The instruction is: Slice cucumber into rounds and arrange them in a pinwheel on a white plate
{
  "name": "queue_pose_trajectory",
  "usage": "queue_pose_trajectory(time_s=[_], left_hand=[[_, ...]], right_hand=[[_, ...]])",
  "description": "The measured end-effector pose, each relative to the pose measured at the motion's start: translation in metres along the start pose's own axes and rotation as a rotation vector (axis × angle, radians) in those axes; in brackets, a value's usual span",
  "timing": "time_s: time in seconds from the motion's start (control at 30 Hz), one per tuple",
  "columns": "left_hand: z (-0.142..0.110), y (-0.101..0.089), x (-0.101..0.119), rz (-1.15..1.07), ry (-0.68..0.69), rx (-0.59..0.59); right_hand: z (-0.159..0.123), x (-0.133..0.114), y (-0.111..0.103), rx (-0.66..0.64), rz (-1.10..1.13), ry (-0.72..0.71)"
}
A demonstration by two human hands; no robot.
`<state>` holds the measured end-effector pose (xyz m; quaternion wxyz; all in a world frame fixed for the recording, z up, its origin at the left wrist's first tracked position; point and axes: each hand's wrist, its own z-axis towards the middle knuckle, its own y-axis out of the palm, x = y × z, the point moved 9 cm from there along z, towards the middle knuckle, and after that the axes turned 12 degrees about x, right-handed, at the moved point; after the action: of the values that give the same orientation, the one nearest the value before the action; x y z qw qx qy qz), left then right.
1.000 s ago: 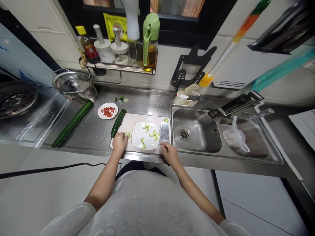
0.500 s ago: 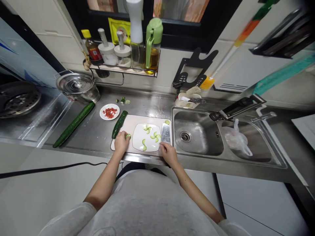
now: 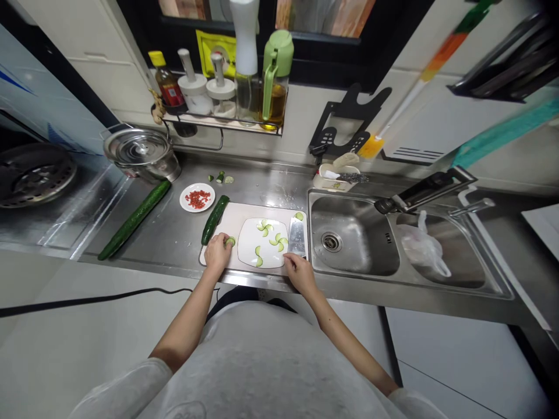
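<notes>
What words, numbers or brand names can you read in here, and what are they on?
None can be read.
Red label on the brown bottle with a yellow cap: too small.
Shiny bright yellow packet: any print is too blurred.
White flat sheet at the right edge: any print is too faint.
Faint outlined mark on the light grey shirt: too unclear.

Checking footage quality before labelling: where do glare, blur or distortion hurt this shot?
Head view, centre: the hands and white plate look evenly lit and fairly clear; head view, behind the chopping board: bright glare on the steel counter; head view, upper right: the dark wall rack looks soft and the corner darkens; head view, edges: apparent wide-angle stretch.
</notes>
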<state>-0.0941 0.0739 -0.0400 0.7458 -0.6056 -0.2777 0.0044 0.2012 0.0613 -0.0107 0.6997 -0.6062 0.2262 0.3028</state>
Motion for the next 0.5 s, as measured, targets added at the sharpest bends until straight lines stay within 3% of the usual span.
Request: queue_pose_trajectory(time_s=[0.2,0.3,0.4,0.5], left_hand=[[-0.001,-0.004,-0.002,-0.093,-0.038,0.018],[-0.004,-0.007,-0.008,-0.227,-0.122,0.040],[-0.012,-0.006,-0.015,-0.507,-0.295,0.041],[-0.024,0.002,-0.010,-0.881,-0.485,-0.046]], right_hand=[[0.001,-0.004,0.004,-0.017,0.000,-0.009],[0.002,-0.005,0.004,-0.014,0.009,-0.014],[0.002,-0.007,0.004,-0.002,0.022,-0.015],[0.005,-0.015,0.003,0.025,0.013,-0.043]])
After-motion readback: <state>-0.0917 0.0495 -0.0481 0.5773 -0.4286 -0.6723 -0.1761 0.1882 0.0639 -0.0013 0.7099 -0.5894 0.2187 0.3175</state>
